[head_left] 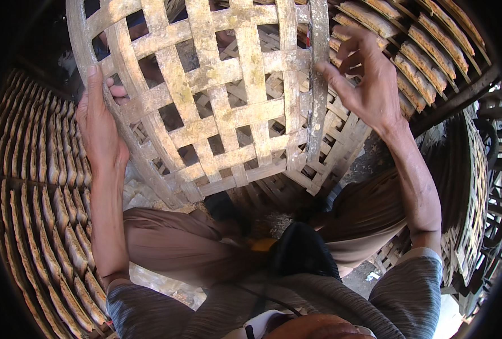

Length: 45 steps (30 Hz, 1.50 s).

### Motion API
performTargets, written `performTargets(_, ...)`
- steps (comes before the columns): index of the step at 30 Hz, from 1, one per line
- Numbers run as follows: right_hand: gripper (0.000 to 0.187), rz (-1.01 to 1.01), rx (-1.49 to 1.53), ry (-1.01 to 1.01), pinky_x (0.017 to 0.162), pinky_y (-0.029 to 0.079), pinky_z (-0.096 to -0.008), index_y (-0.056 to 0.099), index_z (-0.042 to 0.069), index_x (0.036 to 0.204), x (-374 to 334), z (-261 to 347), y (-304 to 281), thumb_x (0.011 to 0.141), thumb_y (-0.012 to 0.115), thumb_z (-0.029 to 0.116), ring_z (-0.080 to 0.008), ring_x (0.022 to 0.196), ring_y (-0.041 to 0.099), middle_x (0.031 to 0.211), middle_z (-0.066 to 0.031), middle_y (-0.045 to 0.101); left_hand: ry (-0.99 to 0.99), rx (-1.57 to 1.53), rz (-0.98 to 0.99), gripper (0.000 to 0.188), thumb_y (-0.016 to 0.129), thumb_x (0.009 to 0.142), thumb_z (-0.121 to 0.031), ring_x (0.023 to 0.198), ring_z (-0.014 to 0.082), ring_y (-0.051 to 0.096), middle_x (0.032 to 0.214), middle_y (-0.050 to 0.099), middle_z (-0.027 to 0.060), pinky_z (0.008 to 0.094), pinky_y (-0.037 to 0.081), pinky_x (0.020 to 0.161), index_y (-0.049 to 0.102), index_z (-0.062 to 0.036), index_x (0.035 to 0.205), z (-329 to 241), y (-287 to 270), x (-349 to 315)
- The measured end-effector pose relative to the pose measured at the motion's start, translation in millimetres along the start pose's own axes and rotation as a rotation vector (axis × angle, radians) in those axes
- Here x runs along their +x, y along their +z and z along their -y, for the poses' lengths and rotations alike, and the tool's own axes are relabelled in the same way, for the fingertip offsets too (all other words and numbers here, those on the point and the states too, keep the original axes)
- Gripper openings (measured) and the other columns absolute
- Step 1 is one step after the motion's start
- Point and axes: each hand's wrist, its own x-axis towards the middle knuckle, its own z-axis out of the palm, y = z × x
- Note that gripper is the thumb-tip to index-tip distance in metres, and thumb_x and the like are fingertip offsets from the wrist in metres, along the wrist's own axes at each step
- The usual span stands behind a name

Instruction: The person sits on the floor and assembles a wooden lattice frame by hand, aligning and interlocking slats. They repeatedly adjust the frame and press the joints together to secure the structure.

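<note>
A woven bamboo lattice tray (214, 73) stands tilted before me, its open squares framed by worn grey side strips. My left hand (101, 130) is closed around its left strip, thumb on the near face and fingertips behind. At the opposite strip, my right hand (372, 85) has its fingers apart and partly curled. Its thumb tip is at the edge, and I cannot tell whether it touches. Behind the raised tray, part of another lattice tray (341, 121) shows low on the right.
Closely spaced rows of thin, pale brown-edged pieces (42, 147) line the left side. Similar layered pieces (423, 62) fill the upper right. Several lattice trays (471, 198) stand stacked at the right. My bent knees flank the floor below the tray.
</note>
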Motion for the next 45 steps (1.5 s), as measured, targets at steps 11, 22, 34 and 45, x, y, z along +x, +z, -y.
performTargets(11,0.038,0.032,-0.387,0.077,0.060,0.059,-0.0398,0.061,0.010,0.122,-9.2,20.2,29.8,0.091,0.080,0.022,-0.0245,0.072,0.074,0.096,-0.0054,0.070,0.056,0.006,0.025,0.044,0.062,0.108,-0.048,0.077,0.0108,0.059,0.080,0.063,0.0041,0.0264,0.051,0.075,0.065,-0.0056,0.101,-2.0,1.7,-8.2)
performTargets(22,0.017,-0.105,-0.593,-0.266,0.054,0.059,-0.0386,0.065,0.011,0.110,1.4,7.3,23.7,0.096,0.074,0.018,-0.0277,0.070,0.074,0.096,-0.0026,0.067,0.006,-0.081,0.015,0.037,0.060,0.110,-0.044,0.087,0.0131,0.062,0.090,0.064,0.0040,0.0301,0.053,0.081,0.065,-0.0076,0.105,-0.5,-2.0,0.3)
performTargets(34,0.033,0.060,-0.539,0.092,0.046,0.042,-0.0291,0.069,0.007,0.085,10.4,-41.3,-16.8,0.106,0.066,0.033,-0.0140,0.048,0.052,0.060,-0.0030,0.059,0.082,-0.056,-0.012,0.044,0.062,0.109,-0.047,0.082,0.0138,0.064,0.088,0.066,0.0080,0.0298,0.055,0.078,0.065,-0.0033,0.103,6.0,-6.3,4.6)
performTargets(45,0.028,0.637,0.028,-0.126,0.084,0.060,-0.0452,0.077,0.003,0.114,-23.8,-9.2,13.8,0.087,0.080,0.011,-0.0366,0.093,0.075,0.100,-0.0162,0.078,-0.002,-0.049,0.005,0.043,0.064,0.108,-0.045,0.082,0.0136,0.065,0.090,0.068,0.0073,0.0301,0.056,0.079,0.066,-0.0024,0.107,15.0,-5.4,16.1)
